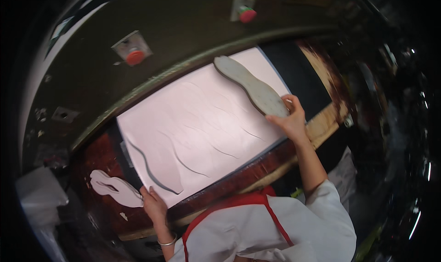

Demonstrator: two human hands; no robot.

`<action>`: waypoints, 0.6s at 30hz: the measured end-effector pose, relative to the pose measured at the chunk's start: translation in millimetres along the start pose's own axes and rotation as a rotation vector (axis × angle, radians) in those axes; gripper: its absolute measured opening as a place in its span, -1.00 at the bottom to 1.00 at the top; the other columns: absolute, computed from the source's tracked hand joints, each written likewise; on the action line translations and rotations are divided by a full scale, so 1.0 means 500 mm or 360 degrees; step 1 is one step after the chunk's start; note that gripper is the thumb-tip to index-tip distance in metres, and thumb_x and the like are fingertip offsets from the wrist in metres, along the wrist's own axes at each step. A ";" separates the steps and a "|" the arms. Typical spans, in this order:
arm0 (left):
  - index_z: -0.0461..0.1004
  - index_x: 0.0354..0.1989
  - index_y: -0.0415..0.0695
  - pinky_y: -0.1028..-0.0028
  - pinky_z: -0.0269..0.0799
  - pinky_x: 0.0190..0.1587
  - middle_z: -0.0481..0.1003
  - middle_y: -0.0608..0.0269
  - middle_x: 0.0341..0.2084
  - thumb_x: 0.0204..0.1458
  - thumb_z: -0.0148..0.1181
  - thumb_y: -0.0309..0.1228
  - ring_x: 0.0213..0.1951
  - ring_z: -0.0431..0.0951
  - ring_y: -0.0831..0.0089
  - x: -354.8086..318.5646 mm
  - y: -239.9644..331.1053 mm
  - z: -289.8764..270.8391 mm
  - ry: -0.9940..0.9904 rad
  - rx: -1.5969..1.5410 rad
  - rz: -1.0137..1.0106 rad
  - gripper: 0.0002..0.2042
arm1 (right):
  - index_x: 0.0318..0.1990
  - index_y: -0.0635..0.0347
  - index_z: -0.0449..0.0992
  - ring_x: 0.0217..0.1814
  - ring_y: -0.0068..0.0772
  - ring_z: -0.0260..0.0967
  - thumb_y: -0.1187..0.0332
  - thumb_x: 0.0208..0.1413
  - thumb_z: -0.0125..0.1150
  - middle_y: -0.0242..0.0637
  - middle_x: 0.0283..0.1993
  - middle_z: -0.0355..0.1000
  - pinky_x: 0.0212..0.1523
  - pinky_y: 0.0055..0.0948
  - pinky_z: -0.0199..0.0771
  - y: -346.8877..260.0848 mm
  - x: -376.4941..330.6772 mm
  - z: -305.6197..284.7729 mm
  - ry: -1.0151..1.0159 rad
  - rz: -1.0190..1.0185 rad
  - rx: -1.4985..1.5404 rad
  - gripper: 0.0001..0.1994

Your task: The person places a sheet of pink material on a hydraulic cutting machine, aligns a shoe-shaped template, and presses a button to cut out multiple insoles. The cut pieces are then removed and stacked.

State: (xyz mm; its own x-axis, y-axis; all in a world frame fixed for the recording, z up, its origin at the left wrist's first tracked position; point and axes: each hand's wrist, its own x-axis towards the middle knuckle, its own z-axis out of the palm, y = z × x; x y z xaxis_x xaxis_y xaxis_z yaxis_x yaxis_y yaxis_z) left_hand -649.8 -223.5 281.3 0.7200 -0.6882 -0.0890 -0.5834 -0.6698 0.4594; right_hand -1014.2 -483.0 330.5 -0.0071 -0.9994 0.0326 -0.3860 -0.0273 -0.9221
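Observation:
My right hand (292, 118) grips the near end of a grey, sole-shaped cutting die (250, 85), thumb on one side and fingers on the other. The die lies slanted over the right part of a pale pink sheet (202, 112). Curved cut lines run across the sheet, and a dark sole-edge gap shows near its left end. My left hand (155, 207), with a bangle at the wrist, is closed on the end of a few pink sole-shaped cutouts (117, 188), beside the sheet's near left corner. Its fingertips are partly hidden.
Under the sheet is a dark board (301, 73) on a worn reddish-brown table (110, 154). A dark green machine beam (183, 30) spans the far side, with a red button (135, 56) and another red button (247, 15). A whitish plastic bag (41, 193) hangs at left.

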 end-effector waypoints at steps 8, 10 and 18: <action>0.27 0.01 -0.28 0.07 0.36 -0.30 0.47 -0.33 -0.35 0.23 -0.09 -0.31 -0.27 0.46 -0.26 0.008 -0.047 -0.001 0.0074 0.0069 0.0168 -0.70 | 0.09 0.21 0.28 0.11 -0.08 0.31 0.32 -0.44 0.56 -0.07 0.07 0.33 0.14 -0.28 0.31 0.096 -0.005 -0.002 0.0361 -0.0504 -0.0790 -0.19; 0.27 0.06 -0.29 0.10 0.38 -0.27 0.46 -0.35 -0.30 0.22 -0.06 -0.32 -0.24 0.47 -0.25 0.000 -0.040 0.000 0.0078 0.0076 0.0096 -0.66 | 0.11 0.25 0.29 0.15 0.01 0.26 0.33 -0.46 0.55 -0.02 0.09 0.31 0.15 -0.23 0.29 0.109 -0.005 0.000 0.0427 -0.0423 -0.0634 -0.17; 0.21 0.17 -0.38 0.29 0.33 0.05 0.39 -0.29 -0.01 0.16 0.01 -0.43 0.01 0.45 -0.06 -0.013 -0.009 -0.052 0.0004 -0.0061 0.0081 -0.57 | 0.12 0.36 0.26 0.12 0.04 0.28 0.26 -0.44 0.55 0.07 0.06 0.33 0.14 -0.21 0.31 0.104 0.012 -0.007 0.0368 -0.0641 -0.0812 -0.14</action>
State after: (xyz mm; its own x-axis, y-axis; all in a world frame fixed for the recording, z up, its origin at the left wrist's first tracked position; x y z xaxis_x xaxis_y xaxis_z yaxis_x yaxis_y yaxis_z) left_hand -641.8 -208.7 302.9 0.6908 -0.7203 -0.0622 -0.6046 -0.6228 0.4966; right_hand -1037.5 -490.5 284.1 0.0534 -0.8822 0.4679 -0.7855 -0.3264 -0.5258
